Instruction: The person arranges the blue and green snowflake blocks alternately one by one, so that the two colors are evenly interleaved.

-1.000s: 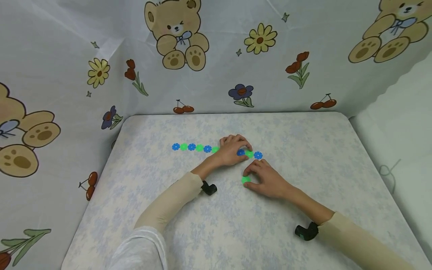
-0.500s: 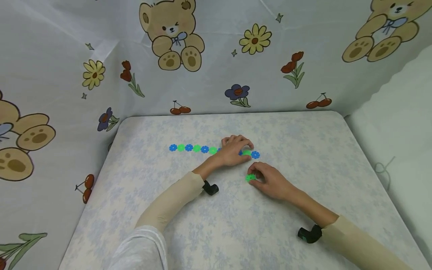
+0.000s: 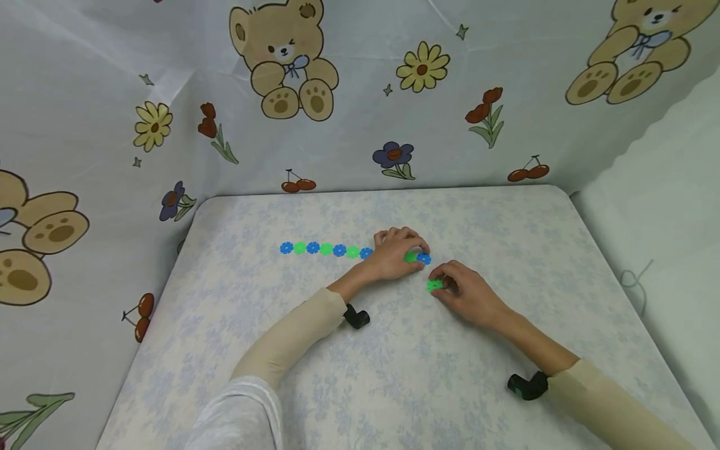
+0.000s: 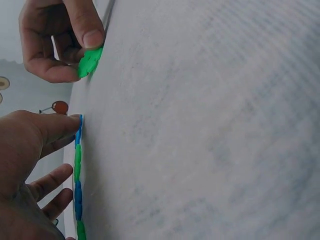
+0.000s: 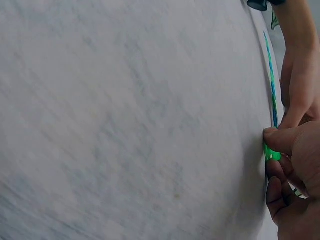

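A row of blue and green notched snowflake discs [image 3: 313, 248], joined edge to edge, lies across the far half of the table. My left hand [image 3: 396, 255] reaches over the row and covers part of it. Its thumb and index finger pinch the blue end disc [image 3: 424, 258] at the right. Close by on the right, my right hand [image 3: 469, 294] holds a loose green snowflake disc [image 3: 434, 285] between thumb and fingers, tilted. In the left wrist view this green disc [image 4: 90, 63] is apart from the blue end of the row.
The pale patterned table [image 3: 360, 387] ends at a rounded back edge, with a bear-print cloth [image 3: 349, 150] hanging behind. A thin cord loop [image 3: 635, 279] lies off the right side. Black wrist devices [image 3: 527, 386] are strapped on both forearms.
My right hand has lifted and tilted the green disc, carrying it rightward and up toward the row's end. The left hand has slid right along the row to the blue end disc.
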The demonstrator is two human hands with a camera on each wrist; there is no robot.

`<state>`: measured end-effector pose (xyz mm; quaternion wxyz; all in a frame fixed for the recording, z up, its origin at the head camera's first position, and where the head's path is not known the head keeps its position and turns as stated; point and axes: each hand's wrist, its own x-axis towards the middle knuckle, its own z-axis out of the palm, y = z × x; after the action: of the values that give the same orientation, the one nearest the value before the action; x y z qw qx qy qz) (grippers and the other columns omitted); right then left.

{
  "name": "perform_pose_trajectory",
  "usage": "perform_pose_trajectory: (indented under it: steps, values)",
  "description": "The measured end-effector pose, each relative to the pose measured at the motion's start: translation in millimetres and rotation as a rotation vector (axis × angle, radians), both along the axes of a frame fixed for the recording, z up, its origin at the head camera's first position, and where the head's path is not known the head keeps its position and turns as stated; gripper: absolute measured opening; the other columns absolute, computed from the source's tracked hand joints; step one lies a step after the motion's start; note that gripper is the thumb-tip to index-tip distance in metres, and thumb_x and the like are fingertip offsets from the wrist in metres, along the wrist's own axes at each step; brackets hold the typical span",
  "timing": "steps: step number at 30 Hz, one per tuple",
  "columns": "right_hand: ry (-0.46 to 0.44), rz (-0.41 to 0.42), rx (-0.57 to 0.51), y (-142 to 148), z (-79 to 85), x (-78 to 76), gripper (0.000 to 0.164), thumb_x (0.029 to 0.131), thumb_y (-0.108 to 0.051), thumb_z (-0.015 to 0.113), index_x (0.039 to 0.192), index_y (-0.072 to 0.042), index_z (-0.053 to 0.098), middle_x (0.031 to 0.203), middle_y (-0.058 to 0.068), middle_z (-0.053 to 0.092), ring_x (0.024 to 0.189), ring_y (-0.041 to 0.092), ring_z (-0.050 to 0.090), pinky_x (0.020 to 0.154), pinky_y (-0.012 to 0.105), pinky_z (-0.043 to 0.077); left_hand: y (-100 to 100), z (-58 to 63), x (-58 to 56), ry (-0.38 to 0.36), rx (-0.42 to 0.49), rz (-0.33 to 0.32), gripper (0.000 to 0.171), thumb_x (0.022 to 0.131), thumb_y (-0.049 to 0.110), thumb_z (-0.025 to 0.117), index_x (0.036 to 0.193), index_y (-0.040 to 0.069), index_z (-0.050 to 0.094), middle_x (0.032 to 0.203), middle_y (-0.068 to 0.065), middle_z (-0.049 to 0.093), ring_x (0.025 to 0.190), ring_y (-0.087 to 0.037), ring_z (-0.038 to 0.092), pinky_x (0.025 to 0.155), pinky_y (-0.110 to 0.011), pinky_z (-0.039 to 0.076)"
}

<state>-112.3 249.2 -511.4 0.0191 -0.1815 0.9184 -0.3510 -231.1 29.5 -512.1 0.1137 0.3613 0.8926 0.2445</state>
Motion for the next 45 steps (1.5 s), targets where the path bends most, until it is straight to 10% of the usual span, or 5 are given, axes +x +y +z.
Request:
perform_pose_trajectory:
  steps: [26, 45]
  values:
    - [0.069, -0.074, 0.051, 21, -7.8, -50.5, 0.025, 0.103, -0.015, 0.074, 0.125, -0.004, 0.07, 0.118, 0.015, 0.068, 0.103, 0.029, 0.068, 0.089, 0.047, 0.056, 2, 0.9, 3.9, 0.002, 0.009, 0.035, 0.022, 0.106, 0.035, 0.07, 0.129, 0.036, 0.07, 0.152, 0.005, 0.053, 0.144, -0.025, 0.043, 0.123, -0.062, 0.018]
    - [0.095, -0.063, 0.06, 16, -10.4, -49.6, 0.025, 0.101, -0.015, 0.076, 0.123, -0.003, 0.073, 0.118, 0.016, 0.068, 0.102, 0.029, 0.063, 0.088, 0.044, 0.052, -2, 0.3, 3.0, 0.004, 0.023, 0.014, 0.026, 0.106, 0.034, 0.071, 0.131, 0.033, 0.07, 0.151, 0.004, 0.054, 0.141, -0.025, 0.045, 0.123, -0.062, 0.02]
